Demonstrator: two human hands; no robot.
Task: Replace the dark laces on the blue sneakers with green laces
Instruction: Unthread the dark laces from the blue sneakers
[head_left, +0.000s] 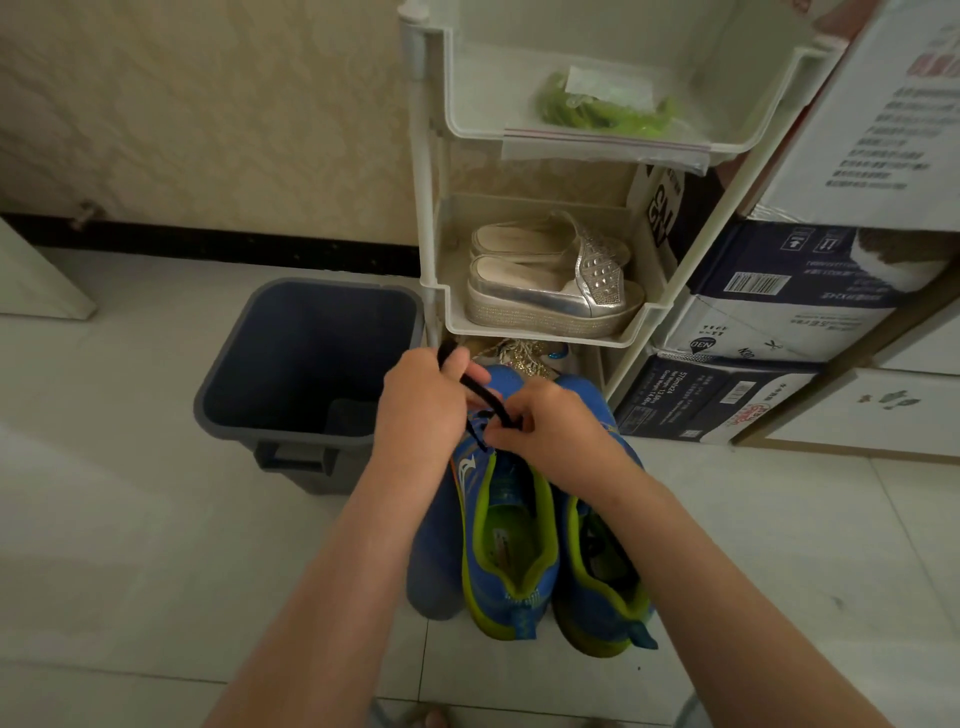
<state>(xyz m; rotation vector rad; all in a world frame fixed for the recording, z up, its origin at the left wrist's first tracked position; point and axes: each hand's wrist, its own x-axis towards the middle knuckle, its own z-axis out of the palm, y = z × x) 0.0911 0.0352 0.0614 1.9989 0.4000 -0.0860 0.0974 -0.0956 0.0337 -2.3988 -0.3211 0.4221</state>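
Note:
Two blue sneakers with lime-green lining stand side by side on the floor, the left sneaker (506, 545) and the right sneaker (597, 587). My left hand (421, 405) grips a dark lace (480, 389) and holds it up and to the left. My right hand (550, 426) pinches the same lace lower down, over the left sneaker's eyelets. A clear bag of green laces (602, 106) lies on the top shelf of the white rack (431, 156).
A dark blue bin (311, 364) stands open on the floor left of the sneakers. Silver platform shoes (550, 280) fill the rack's middle shelf. Stacked cardboard boxes (779, 312) stand to the right. Pale floor tiles surround the sneakers.

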